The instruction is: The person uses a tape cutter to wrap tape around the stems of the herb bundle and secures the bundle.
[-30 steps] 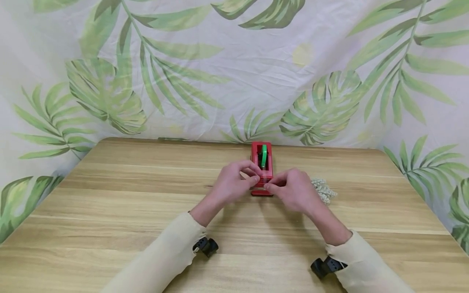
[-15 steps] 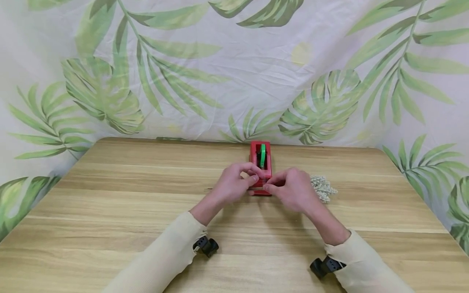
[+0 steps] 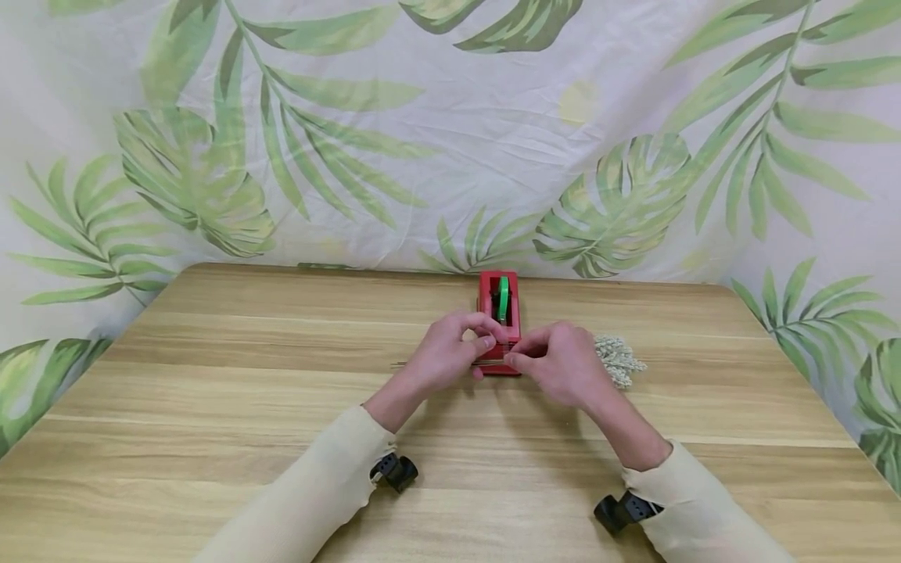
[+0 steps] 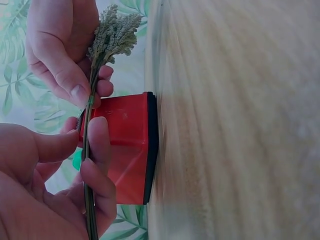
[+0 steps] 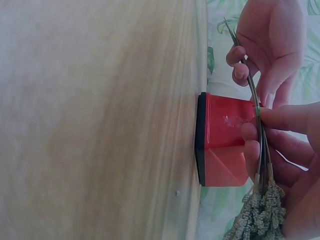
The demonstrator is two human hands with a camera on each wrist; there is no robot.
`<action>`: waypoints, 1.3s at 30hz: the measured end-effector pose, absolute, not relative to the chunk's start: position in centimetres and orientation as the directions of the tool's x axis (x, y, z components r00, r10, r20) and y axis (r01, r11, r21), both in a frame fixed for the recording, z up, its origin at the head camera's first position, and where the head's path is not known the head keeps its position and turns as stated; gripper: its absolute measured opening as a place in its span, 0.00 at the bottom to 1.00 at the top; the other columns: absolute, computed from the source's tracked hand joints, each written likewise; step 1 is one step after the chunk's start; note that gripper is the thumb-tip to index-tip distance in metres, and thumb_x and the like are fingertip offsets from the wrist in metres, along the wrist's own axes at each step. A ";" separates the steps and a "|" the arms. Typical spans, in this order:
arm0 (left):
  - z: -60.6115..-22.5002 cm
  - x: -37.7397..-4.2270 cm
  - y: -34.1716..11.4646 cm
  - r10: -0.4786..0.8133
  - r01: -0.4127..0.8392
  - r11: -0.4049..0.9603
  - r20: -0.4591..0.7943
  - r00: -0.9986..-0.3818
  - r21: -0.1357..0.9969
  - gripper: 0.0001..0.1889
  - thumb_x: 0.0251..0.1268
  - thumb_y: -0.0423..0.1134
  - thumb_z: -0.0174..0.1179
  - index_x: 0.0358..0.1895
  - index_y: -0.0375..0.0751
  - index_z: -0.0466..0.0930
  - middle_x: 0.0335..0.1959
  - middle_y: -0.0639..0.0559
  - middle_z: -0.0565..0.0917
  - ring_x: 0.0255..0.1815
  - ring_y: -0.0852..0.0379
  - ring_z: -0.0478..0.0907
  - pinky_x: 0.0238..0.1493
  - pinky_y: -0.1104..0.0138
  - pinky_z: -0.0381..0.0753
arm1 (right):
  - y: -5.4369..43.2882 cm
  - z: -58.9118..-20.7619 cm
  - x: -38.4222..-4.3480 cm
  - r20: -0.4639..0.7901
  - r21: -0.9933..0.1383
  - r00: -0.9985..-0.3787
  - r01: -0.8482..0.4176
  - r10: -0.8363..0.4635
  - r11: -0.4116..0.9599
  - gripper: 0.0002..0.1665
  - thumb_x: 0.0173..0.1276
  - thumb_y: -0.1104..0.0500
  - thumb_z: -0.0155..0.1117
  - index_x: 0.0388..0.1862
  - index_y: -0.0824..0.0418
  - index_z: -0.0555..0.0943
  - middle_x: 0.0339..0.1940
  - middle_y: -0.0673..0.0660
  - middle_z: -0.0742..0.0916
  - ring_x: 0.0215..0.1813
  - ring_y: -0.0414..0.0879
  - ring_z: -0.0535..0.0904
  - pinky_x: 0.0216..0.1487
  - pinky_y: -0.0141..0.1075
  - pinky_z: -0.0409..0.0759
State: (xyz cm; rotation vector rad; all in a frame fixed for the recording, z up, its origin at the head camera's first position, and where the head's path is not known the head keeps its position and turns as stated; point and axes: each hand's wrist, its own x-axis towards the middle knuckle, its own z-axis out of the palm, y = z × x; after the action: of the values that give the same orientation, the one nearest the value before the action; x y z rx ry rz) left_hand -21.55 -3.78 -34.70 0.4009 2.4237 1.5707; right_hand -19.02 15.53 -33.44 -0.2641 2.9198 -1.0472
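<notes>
A bunch of dried flowers (image 3: 619, 362) lies crosswise in both hands, its pale grey-green heads to the right and thin stems to the left. My left hand (image 3: 450, 352) curls its lower fingers round the stems, with thumb and index finger close together above them. My right hand (image 3: 563, 363) pinches the stems nearer the heads, thumb at a narrow green band (image 4: 90, 99) round them. Right behind the fingertips stands a red tape dispenser (image 4: 127, 120) with a green tape roll (image 3: 504, 297). In the head view the hands hide most of the stems.
The wooden table (image 3: 246, 375) runs back to a leaf-print cloth (image 3: 493, 141) hanging behind it. Black wrist cameras (image 3: 396, 472) sit at both sleeve cuffs. In the right wrist view a small pale speck (image 5: 177, 193) lies on the table.
The stem ends show more clearly beyond my left hand than a second ago, and a lower fingertip has come into view under the stems. Both hands stay almost in place before the dispenser.
</notes>
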 end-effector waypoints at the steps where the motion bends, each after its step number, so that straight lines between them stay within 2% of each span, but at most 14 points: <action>1: -34.7 -21.5 -3.8 0.347 0.113 0.393 -0.034 -0.937 0.913 0.10 0.79 0.31 0.58 0.49 0.45 0.90 0.48 0.44 0.83 0.23 0.47 0.83 0.29 0.62 0.83 | 15.5 -33.5 -19.0 0.032 -0.634 -0.985 -0.150 -0.168 0.758 0.07 0.72 0.53 0.74 0.37 0.55 0.94 0.34 0.50 0.94 0.40 0.43 0.85 0.40 0.36 0.79; 5: -34.6 -21.4 -3.7 0.349 0.131 0.406 -0.021 -0.937 0.905 0.10 0.80 0.31 0.58 0.49 0.44 0.89 0.52 0.43 0.82 0.23 0.45 0.83 0.30 0.60 0.84 | 15.6 -33.5 -19.0 0.033 -0.637 -0.985 -0.150 -0.168 0.756 0.07 0.71 0.53 0.74 0.37 0.54 0.94 0.34 0.50 0.94 0.40 0.43 0.86 0.41 0.36 0.80; 11: -34.5 -21.3 -3.6 0.355 0.136 0.420 -0.025 -0.934 0.897 0.09 0.80 0.31 0.57 0.49 0.43 0.88 0.52 0.42 0.80 0.25 0.40 0.85 0.28 0.64 0.82 | 15.6 -33.5 -19.1 0.037 -0.630 -0.986 -0.150 -0.163 0.762 0.07 0.71 0.53 0.75 0.38 0.54 0.94 0.34 0.49 0.94 0.42 0.43 0.86 0.42 0.37 0.80; 17: -34.6 -21.3 -3.5 0.354 0.128 0.412 -0.029 -0.935 0.902 0.08 0.80 0.30 0.57 0.48 0.41 0.86 0.53 0.42 0.80 0.25 0.40 0.84 0.34 0.57 0.87 | 15.6 -33.5 -19.1 0.038 -0.635 -0.985 -0.154 -0.169 0.757 0.07 0.71 0.53 0.75 0.38 0.54 0.95 0.34 0.49 0.95 0.41 0.42 0.86 0.43 0.37 0.80; 24: -34.5 -21.1 -3.4 0.346 0.135 0.407 -0.016 -0.938 0.903 0.09 0.80 0.30 0.57 0.48 0.43 0.87 0.51 0.43 0.82 0.26 0.39 0.84 0.35 0.55 0.88 | 15.7 -33.5 -19.1 0.029 -0.629 -0.986 -0.147 -0.166 0.763 0.07 0.71 0.53 0.75 0.39 0.53 0.95 0.34 0.48 0.94 0.41 0.42 0.86 0.43 0.37 0.80; 29: -34.5 -21.1 -3.4 0.352 0.150 0.421 -0.009 -0.936 0.895 0.10 0.80 0.29 0.57 0.49 0.43 0.88 0.50 0.43 0.81 0.24 0.39 0.84 0.31 0.56 0.87 | 15.6 -33.4 -19.1 0.029 -0.626 -0.986 -0.146 -0.164 0.766 0.06 0.71 0.53 0.75 0.38 0.53 0.95 0.34 0.48 0.94 0.41 0.42 0.86 0.44 0.38 0.80; 39: -34.6 -21.2 -3.3 0.345 0.156 0.448 -0.010 -0.938 0.880 0.10 0.80 0.29 0.56 0.49 0.42 0.88 0.48 0.42 0.80 0.21 0.41 0.84 0.25 0.69 0.77 | 15.6 -33.4 -19.0 0.040 -0.619 -0.984 -0.159 -0.172 0.769 0.06 0.71 0.53 0.74 0.38 0.52 0.95 0.34 0.47 0.94 0.41 0.42 0.86 0.45 0.38 0.79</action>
State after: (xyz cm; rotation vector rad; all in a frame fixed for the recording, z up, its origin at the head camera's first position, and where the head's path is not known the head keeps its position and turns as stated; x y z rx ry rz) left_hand -21.25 -3.25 -34.59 0.4394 2.5085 1.4951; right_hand -19.02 15.64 -33.45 -0.2746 2.9364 -1.0257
